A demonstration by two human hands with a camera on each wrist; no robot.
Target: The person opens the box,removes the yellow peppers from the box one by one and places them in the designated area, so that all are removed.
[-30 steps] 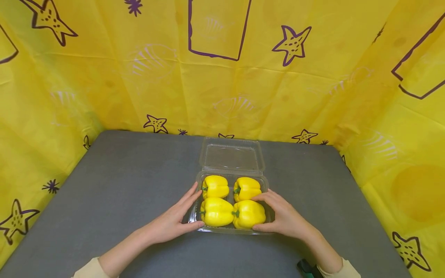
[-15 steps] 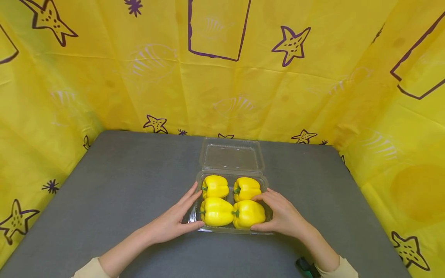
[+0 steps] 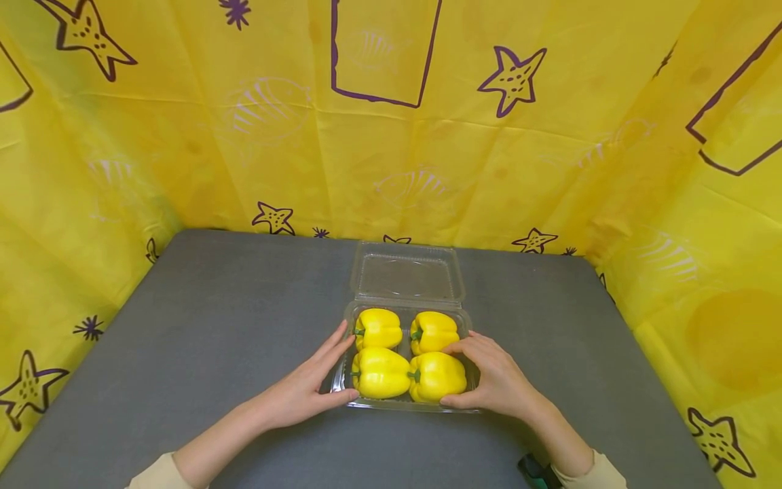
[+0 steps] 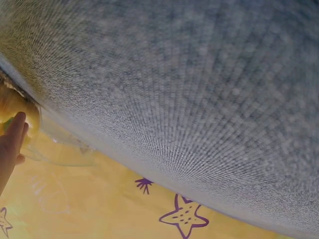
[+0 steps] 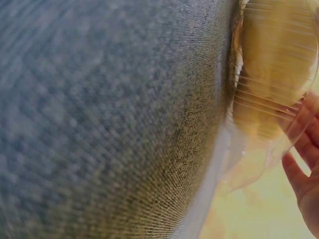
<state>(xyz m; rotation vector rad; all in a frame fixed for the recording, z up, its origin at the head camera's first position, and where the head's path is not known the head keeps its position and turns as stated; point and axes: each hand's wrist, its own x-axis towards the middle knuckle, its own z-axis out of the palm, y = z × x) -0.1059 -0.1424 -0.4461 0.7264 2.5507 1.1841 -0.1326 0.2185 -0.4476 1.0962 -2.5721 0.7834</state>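
A clear plastic clamshell container [image 3: 403,405] stands on the table with its lid [image 3: 408,272] folded back. Inside lie several yellow bell peppers in two rows, among them the front left bell pepper [image 3: 381,373] and the front right bell pepper [image 3: 437,377]. My left hand [image 3: 308,382] spans the container's left side, fingers fairly straight, thumb tip at the front left corner. Thumb and index finger of my right hand [image 3: 499,377] curve round the front right pepper. In the right wrist view, the container wall [image 5: 276,50] covers part of the right fingers [image 5: 311,132].
Grey cloth covers the table [image 3: 244,299]. A yellow curtain [image 3: 391,149] with starfish drawings hangs behind and along both sides, close to the lid's far edge. A dark object [image 3: 537,470] sits by the right wrist.
The right thumb and wrist have shifted very slightly to the left. The left hand, peppers and container look unchanged.
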